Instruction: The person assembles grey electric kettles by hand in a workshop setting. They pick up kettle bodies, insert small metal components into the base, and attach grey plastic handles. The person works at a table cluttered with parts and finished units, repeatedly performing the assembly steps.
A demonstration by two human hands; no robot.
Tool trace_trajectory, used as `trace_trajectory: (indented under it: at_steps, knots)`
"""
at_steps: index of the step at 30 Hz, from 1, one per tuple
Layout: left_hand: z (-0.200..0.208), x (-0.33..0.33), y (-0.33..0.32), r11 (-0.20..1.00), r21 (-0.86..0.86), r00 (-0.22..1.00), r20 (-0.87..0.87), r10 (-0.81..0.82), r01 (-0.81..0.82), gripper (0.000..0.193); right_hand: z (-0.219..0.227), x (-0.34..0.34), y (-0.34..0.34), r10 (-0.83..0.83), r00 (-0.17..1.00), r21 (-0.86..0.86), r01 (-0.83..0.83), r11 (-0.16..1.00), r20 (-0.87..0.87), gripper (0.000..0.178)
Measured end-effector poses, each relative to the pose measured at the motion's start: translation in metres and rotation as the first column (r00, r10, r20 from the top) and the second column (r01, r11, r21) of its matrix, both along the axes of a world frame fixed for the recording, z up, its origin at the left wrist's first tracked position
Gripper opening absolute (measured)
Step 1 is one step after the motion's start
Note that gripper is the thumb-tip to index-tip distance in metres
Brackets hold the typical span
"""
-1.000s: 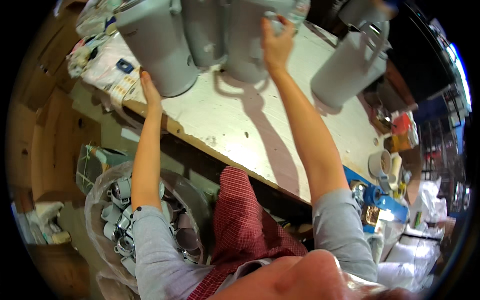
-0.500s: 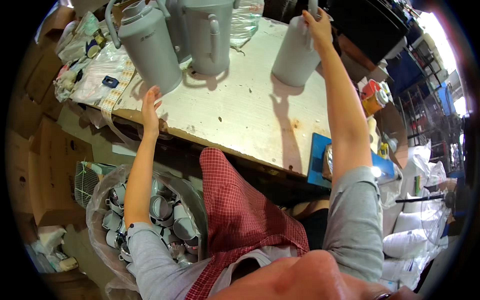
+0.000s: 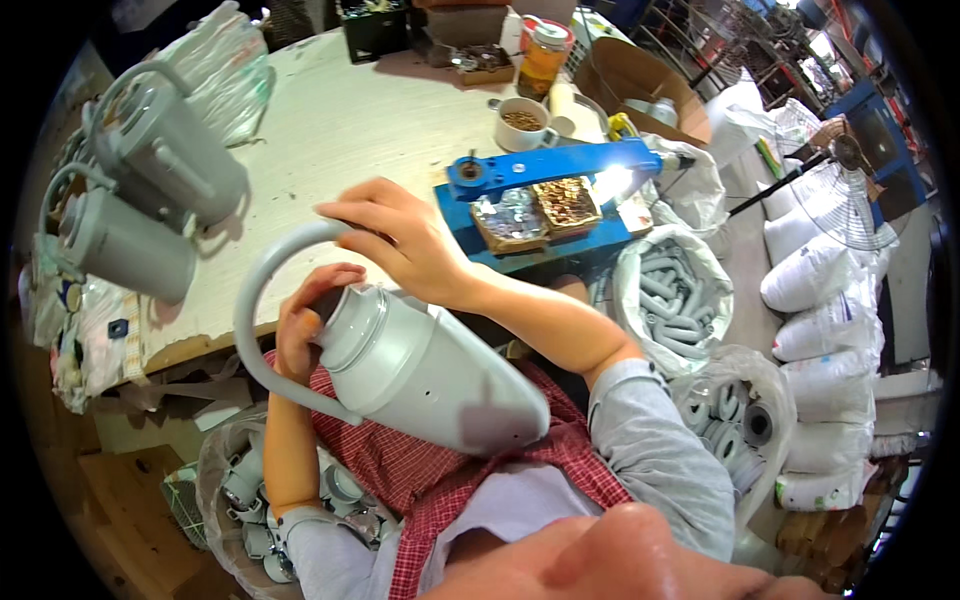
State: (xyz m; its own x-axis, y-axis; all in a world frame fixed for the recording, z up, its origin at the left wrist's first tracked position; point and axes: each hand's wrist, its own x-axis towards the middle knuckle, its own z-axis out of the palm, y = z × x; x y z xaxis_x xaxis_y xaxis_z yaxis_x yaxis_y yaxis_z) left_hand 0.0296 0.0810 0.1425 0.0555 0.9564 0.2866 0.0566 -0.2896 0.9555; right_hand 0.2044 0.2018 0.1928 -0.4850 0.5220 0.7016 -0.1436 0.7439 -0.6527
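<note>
Head view: a grey jug of smooth, semi-gloss material, cylindrical with a stepped neck, lies tilted before the person's red checked cloth apron, beyond the table's near edge. The left hand is curled around the rim of its mouth, gripping it. The right hand, fingers half bent, arches over the thick, rounded bail handle; whether it is closed on the handle cannot be told. On the white, scuffed table, two similar jugs stand by the left edge, near a crinkled, translucent bag. At the near right corner, a blue metal fixture overhangs boxes of gold-coloured pieces and silvery pieces. A strip of printed labels lies toward the near left corner, its lettering too small to read
</note>
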Motion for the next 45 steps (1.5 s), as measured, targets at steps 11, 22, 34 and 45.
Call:
trace_trajectory:
  at_steps: [11,22,34,45]
  knots:
    - [-0.021,0.011,0.014,0.978,-0.044,0.964,-0.186,0.192,-0.204,0.074,-0.146,0.238,0.155,-0.595,0.459,0.291,0.574,0.765,0.660,0.020]
    - [-0.025,0.008,0.026,0.971,-0.083,0.963,-0.174,0.206,-0.223,0.064,-0.140,0.233,0.154,-0.503,0.404,0.231,0.556,0.798,0.764,0.015]
    - [-0.027,0.006,0.016,0.966,-0.094,0.967,-0.101,0.232,-0.242,0.063,-0.133,0.242,0.166,-0.476,0.311,0.357,0.368,0.858,0.823,0.022]
    - [-0.027,0.002,0.001,0.960,-0.076,0.957,-0.129,0.260,-0.271,0.063,-0.140,0.246,0.145,-0.457,0.633,0.235,0.405,0.883,0.625,0.015]
